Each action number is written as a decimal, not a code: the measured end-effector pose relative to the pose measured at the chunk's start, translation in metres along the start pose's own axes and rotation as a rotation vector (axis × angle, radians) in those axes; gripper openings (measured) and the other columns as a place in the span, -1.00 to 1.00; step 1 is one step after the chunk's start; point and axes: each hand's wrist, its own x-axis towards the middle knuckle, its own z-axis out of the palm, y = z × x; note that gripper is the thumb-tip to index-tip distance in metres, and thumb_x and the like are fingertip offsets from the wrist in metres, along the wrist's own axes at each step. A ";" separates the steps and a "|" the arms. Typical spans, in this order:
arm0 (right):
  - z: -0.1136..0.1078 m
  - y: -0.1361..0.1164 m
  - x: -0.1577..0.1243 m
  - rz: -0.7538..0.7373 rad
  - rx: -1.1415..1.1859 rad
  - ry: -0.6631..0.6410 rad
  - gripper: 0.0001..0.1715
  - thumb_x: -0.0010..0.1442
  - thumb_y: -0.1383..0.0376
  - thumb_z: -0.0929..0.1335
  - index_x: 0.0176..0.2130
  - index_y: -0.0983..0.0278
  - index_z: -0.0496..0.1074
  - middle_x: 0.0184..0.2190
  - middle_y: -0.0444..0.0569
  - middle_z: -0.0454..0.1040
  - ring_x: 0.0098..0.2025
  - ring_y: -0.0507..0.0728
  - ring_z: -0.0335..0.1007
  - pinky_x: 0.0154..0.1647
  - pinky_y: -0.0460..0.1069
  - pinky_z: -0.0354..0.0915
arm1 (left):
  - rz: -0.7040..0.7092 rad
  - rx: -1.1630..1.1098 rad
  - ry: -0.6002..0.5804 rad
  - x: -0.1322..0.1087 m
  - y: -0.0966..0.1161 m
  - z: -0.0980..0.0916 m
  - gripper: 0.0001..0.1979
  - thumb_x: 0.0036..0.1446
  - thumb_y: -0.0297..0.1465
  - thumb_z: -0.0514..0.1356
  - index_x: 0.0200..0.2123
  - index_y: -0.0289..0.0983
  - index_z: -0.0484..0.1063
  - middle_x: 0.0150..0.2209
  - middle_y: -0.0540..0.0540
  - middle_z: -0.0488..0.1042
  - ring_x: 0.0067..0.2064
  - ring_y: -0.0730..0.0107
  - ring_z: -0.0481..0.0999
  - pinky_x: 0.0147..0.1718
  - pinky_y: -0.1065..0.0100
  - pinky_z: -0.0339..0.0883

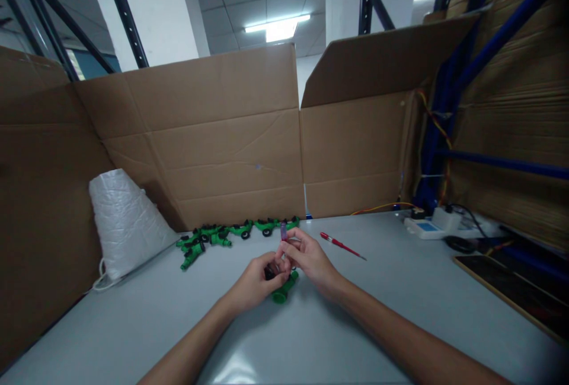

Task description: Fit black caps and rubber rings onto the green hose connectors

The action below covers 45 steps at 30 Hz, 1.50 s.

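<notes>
My left hand (262, 281) is closed around a green toy vehicle (284, 291) with black parts, held just above the white table in the middle. Its round green end points down toward me, and the fingers cover much of the rest. My right hand (309, 257) meets the left one at the fingertips. Between its thumb and forefinger is the upright purple handle (283, 231) of a small tool that looks like a screwdriver. The tool's lower end is hidden by my fingers, so I cannot tell whether it touches the toy.
Several green toy vehicles (242, 229) with black wheels line the back left. A red screwdriver (342, 245) lies right of my hands. A white padded bag (127, 225) leans at the left. Cardboard walls (222, 153) enclose the table (377, 302); a power strip (438, 228) sits at right.
</notes>
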 end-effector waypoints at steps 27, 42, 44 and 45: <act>-0.003 0.006 0.002 -0.004 -0.001 0.010 -0.45 0.23 -0.14 0.48 -0.17 0.24 0.35 -0.32 -0.14 0.55 -0.57 -0.02 0.43 -0.53 -0.11 0.31 | -0.040 -0.030 0.021 0.001 -0.003 0.000 -0.61 0.22 -0.09 0.37 -0.27 -0.34 0.46 -0.40 -0.02 0.42 -0.39 0.45 0.34 -0.36 0.42 0.20; 0.000 0.004 -0.001 0.017 0.058 -0.041 -0.46 0.29 -0.16 0.42 -0.08 0.22 0.39 -0.39 -0.17 0.49 -0.57 -0.01 0.40 -0.53 -0.10 0.32 | -0.034 -0.008 0.007 -0.001 0.001 0.000 -0.64 0.26 -0.13 0.35 -0.23 -0.34 0.44 -0.38 0.00 0.38 -0.37 0.46 0.30 -0.37 0.44 0.16; 0.000 0.004 -0.001 0.018 0.052 -0.044 -0.46 0.28 -0.17 0.43 -0.09 0.22 0.40 -0.40 -0.18 0.48 -0.56 -0.01 0.40 -0.53 -0.10 0.32 | -0.036 -0.011 0.004 0.000 -0.001 0.001 -0.64 0.25 -0.13 0.35 -0.22 -0.34 0.44 -0.38 0.00 0.38 -0.37 0.46 0.31 -0.37 0.44 0.17; 0.000 0.005 -0.001 0.014 0.042 -0.046 -0.45 0.28 -0.17 0.43 -0.10 0.23 0.40 -0.41 -0.18 0.48 -0.57 -0.01 0.39 -0.53 -0.11 0.31 | -0.034 -0.015 0.001 0.000 -0.001 0.001 -0.64 0.25 -0.13 0.35 -0.22 -0.33 0.44 -0.38 0.00 0.38 -0.37 0.46 0.31 -0.36 0.43 0.17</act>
